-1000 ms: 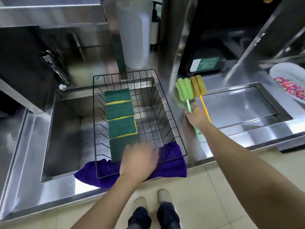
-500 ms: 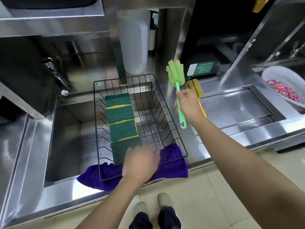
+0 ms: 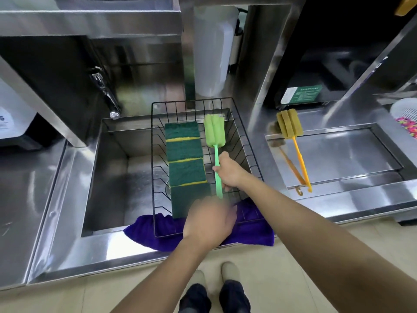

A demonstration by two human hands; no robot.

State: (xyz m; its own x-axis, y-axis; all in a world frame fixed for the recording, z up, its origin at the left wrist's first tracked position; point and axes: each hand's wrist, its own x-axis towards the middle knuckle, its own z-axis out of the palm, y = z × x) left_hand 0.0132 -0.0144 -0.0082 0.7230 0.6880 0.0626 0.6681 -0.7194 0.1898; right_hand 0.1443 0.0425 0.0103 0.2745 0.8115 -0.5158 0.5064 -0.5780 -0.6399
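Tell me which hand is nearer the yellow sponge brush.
Right. The right hand, gripping the green brush, is left of the yellow sponge brush; the left hand is farther, at the near rim of the basket.

I get a single view, from the head-worn camera: it looks steeply down and forward, close over the steel tabletop (image 3: 67,245), with the wire basket (image 3: 191,100) mid-frame and the person's shoes (image 3: 230,271) at bottom centre.

Brush (image 3: 214,132) beside sponges (image 3: 185,159) in basket (image 3: 154,177)
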